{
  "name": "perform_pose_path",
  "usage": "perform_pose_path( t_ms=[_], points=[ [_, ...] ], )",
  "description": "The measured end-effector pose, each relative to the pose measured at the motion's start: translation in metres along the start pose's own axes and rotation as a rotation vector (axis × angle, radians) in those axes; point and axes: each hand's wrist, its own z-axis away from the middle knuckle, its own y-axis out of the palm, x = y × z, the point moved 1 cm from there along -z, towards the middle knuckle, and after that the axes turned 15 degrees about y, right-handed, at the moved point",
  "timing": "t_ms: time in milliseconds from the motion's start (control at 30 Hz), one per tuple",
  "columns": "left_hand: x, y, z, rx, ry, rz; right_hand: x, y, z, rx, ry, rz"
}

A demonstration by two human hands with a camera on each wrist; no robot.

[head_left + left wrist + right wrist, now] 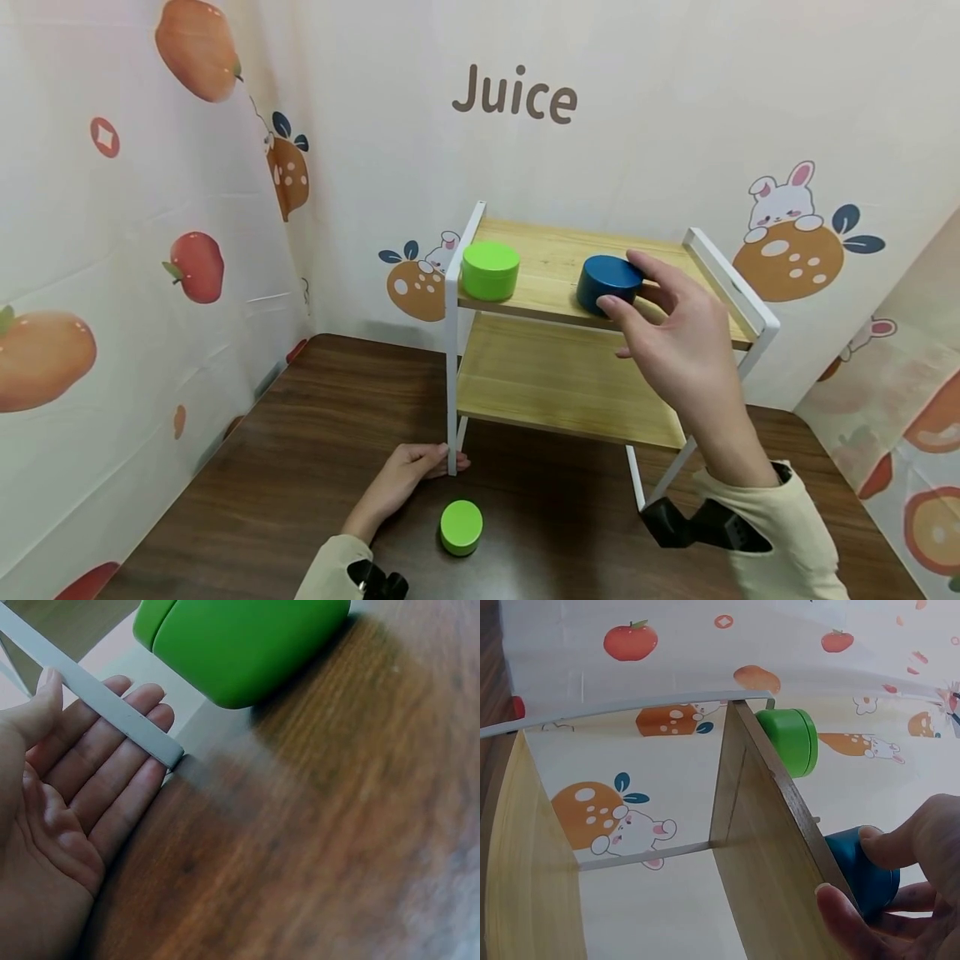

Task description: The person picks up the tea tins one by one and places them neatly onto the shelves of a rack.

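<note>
A two-tier wooden shelf (555, 375) with a white frame stands on the table. My right hand (678, 333) holds a round blue tin (609, 282) by its sides, at the front of the top board. In the right wrist view, the thumb lies across the blue tin (862, 870). At the left end of the same board sits a round green tin (491, 271). My left hand (408, 475) holds the shelf's front left leg (452, 417) near its foot, thumb on one side and fingers behind. Close by on the table is a second green tin (461, 527).
The dark wooden table (300, 467) carries the shelf. A fruit-and-rabbit printed curtain (360, 150) hangs behind and at both sides. The lower board (562, 379) lies under the top one, and another white leg (636, 479) meets the table at right.
</note>
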Motion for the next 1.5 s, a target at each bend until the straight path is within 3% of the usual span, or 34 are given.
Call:
perform_pose_path(
  t_ms=[233, 467, 733, 833, 967, 1067, 1133, 1333, 1500],
  points=[
    [0.001, 0.000, -0.001, 0.002, -0.001, 0.007, -0.008, 0.002, 0.003, 0.012, -0.028, -0.001],
    [0.003, 0.000, -0.001, 0.006, 0.007, 0.012, -0.017, 0.005, 0.008, -0.085, -0.147, 0.104],
    [0.004, 0.000, -0.001, 0.009, 0.012, 0.017, -0.028, 0.003, 0.025, -0.165, -0.205, 0.045],
    [0.003, 0.000, -0.002, 0.012, 0.010, 0.014, -0.032, 0.004, 0.036, -0.209, -0.290, -0.023],
    [0.002, 0.000, -0.002, 0.010, 0.008, 0.016, -0.040, 0.012, 0.049, -0.258, -0.507, -0.172],
    [0.002, 0.000, -0.002, 0.007, 0.012, 0.019, -0.052, 0.024, 0.060, -0.217, -0.623, -0.262],
    [0.002, 0.000, -0.002, 0.004, 0.013, 0.019, -0.063, 0.034, 0.067, -0.158, -0.631, -0.298],
    [0.002, 0.000, -0.001, -0.002, 0.007, 0.014, -0.114, 0.068, 0.088, 0.007, -0.507, -0.318],
    [0.002, 0.001, -0.001, -0.006, 0.003, 0.007, -0.151, 0.102, 0.108, 0.186, -0.393, -0.218]
  ],
)
